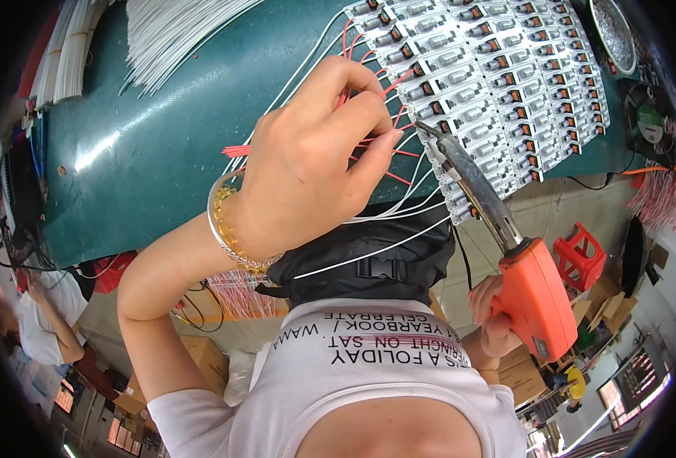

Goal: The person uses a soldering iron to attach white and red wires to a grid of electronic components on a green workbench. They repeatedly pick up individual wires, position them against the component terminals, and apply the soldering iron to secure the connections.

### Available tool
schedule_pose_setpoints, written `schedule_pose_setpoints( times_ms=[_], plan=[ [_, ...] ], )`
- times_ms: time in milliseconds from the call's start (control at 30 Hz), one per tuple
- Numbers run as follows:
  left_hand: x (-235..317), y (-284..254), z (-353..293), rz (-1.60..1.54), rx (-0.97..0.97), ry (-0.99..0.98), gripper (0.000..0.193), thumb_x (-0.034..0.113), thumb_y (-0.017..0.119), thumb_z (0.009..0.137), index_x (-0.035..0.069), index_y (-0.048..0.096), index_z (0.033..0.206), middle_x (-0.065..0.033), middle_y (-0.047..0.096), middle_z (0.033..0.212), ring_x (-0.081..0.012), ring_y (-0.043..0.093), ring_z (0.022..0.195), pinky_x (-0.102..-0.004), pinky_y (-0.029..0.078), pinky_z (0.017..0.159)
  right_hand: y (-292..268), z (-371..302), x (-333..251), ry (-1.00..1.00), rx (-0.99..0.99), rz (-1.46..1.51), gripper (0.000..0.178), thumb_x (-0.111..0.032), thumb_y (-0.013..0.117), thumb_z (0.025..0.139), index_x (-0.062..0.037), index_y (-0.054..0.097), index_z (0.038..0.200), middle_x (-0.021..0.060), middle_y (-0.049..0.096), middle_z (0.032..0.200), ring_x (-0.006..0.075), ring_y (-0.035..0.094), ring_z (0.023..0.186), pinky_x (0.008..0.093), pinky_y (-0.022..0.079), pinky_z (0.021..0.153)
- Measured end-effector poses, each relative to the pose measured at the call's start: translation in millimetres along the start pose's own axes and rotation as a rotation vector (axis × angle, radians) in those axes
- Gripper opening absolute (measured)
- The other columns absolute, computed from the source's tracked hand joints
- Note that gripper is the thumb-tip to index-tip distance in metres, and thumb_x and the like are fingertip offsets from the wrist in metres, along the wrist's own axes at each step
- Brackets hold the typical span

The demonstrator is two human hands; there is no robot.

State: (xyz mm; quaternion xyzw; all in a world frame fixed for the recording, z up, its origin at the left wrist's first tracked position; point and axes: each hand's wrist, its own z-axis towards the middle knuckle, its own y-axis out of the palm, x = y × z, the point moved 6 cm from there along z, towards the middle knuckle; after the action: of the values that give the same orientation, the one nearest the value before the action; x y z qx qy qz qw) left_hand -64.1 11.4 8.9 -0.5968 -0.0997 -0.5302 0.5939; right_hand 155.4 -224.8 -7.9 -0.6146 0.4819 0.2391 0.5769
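My left hand (311, 153) is closed in a pinch on thin red wires (235, 151), at the left edge of a panel of circuit boards (460, 80). Their loose ends stick out on both sides of the hand, and the fingers partly hide them. In my right hand (489, 317) is an orange soldering gun (538, 298), gripped by its handle. Its dark tip points up and left, close to the board edge and to my left fingertips. White wires (410, 208) trail from the same edge towards my lap.
Bundles of white wires (177, 38) lie on the green table mat (139, 183). A metal bowl (613, 34) and a small fan (649, 122) stand at the right. Beyond the table are a red stool (580, 256), cardboard boxes (204, 362) and another person (51, 313) at the left.
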Motion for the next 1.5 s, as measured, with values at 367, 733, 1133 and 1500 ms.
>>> schedule_pose_setpoints(
  times_ms=[367,733,1133,1500],
  plan=[
    [2,-1,1,0.015,0.014,0.021,0.011,-0.001,0.073,0.075,-0.001,0.064,0.080,-0.0092,0.060,0.097,-0.0138,0.061,0.068,-0.0240,0.048,0.059,12,14,-22,-0.259,0.123,0.234,0.081,-0.057,0.055,0.091,0.0114,0.042,0.132,-0.0041,0.043,0.051,0.0077,0.040,0.042,0.0247,0.038,0.044],
    [-8,-5,6,-0.084,0.055,-0.063,0.010,-0.002,0.071,0.080,0.000,0.066,0.088,-0.0062,0.062,0.093,-0.0051,0.054,0.065,-0.0184,0.041,0.054,6,7,-11,-0.176,0.160,0.398,0.082,-0.057,0.057,0.089,0.0104,0.041,0.133,-0.0028,0.044,0.052,0.0089,0.041,0.041,0.0254,0.038,0.044],
    [7,4,-2,0.002,-0.001,0.012,0.011,-0.001,0.076,0.075,0.000,0.068,0.083,-0.0089,0.061,0.098,-0.0132,0.060,0.070,-0.0240,0.051,0.059,8,-1,-4,-0.147,0.042,0.250,0.074,-0.064,0.055,0.086,0.0031,0.045,0.117,-0.0039,0.043,0.053,0.0106,0.042,0.047,0.0272,0.038,0.050],
    [7,4,-2,0.013,0.011,-0.005,0.012,-0.002,0.075,0.075,-0.001,0.066,0.082,-0.0096,0.060,0.097,-0.0144,0.061,0.072,-0.0248,0.050,0.060,6,-1,-3,-0.201,0.062,0.345,0.079,-0.061,0.059,0.086,0.0102,0.047,0.120,-0.0035,0.043,0.051,0.0092,0.042,0.044,0.0256,0.039,0.047]
  ],
)
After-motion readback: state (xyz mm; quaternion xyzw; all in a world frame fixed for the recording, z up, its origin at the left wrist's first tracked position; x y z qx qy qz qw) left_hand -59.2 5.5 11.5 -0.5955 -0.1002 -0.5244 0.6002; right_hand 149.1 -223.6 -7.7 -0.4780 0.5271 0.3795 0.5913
